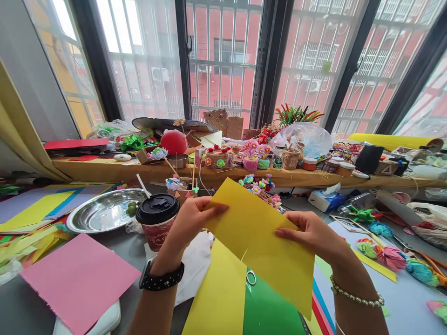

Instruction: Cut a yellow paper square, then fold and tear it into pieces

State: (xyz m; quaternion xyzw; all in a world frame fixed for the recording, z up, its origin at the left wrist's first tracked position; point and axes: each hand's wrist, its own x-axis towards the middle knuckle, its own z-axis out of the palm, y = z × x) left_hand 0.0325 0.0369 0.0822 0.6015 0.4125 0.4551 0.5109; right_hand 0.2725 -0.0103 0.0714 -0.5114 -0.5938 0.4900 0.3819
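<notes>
A sheet of yellow paper is held up in front of me, tilted down to the right. My left hand pinches its left edge between thumb and fingers. On the other side my right hand grips the upper right edge, thumb on the face toward me. A short slit or tear shows at the middle of the lower edge. Beneath lie another yellow sheet and a glossy green sheet. One white ring, seemingly a scissors handle, peeks out below the held paper; the rest is hidden.
Left of my hands stand a lidded paper cup and a metal plate. Pink paper lies nearer. Tissue-paper flowers lie on the right, with a tissue box behind. Craft pieces crowd the window ledge.
</notes>
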